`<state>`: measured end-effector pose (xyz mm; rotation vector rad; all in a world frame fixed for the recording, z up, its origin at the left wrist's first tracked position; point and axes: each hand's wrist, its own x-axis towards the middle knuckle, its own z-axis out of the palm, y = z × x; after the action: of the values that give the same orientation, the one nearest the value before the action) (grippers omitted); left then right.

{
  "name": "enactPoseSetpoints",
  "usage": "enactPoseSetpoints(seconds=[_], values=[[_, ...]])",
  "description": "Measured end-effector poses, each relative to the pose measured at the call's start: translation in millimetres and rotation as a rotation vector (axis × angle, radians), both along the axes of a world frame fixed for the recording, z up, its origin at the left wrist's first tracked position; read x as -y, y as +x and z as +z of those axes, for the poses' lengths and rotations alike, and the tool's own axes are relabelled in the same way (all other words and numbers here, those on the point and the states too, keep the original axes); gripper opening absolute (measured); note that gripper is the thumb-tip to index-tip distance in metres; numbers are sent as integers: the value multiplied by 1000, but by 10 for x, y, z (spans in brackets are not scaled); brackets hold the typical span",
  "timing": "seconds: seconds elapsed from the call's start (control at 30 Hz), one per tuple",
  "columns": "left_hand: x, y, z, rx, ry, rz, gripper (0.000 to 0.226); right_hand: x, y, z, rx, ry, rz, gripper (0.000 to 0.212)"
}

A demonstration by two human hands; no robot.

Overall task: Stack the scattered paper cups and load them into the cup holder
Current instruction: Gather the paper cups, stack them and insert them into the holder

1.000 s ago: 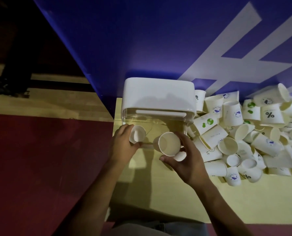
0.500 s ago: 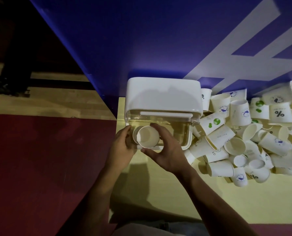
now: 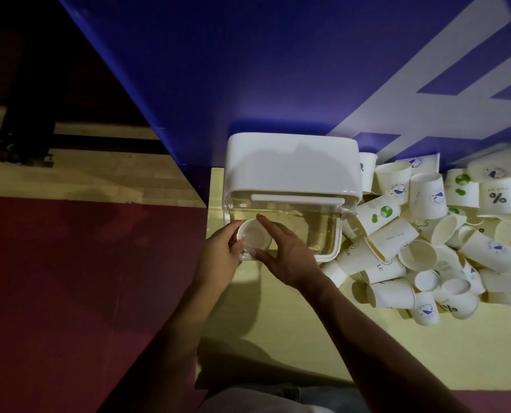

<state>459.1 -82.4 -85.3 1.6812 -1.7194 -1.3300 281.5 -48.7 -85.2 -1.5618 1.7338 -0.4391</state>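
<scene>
Now paper cup [image 3: 254,238] upright, mouth up, left hand [image 3: 220,257] holding.

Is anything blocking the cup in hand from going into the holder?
Nothing visible. The cup, gripped by the left hand and touched by the right hand, is at the clear left end of the cup holder.
</scene>
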Motion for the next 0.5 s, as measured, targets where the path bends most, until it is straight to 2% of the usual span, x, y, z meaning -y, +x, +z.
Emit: enactPoseSetpoints(seconds=[0.4, 0.5], values=[[-26, 7, -32, 23, -3, -1, 37, 25, -27, 40, -65, 13, 88, 82], [-85, 2, 38, 79, -48, -11, 39, -114, -45, 140, -52, 3, 38, 87]])
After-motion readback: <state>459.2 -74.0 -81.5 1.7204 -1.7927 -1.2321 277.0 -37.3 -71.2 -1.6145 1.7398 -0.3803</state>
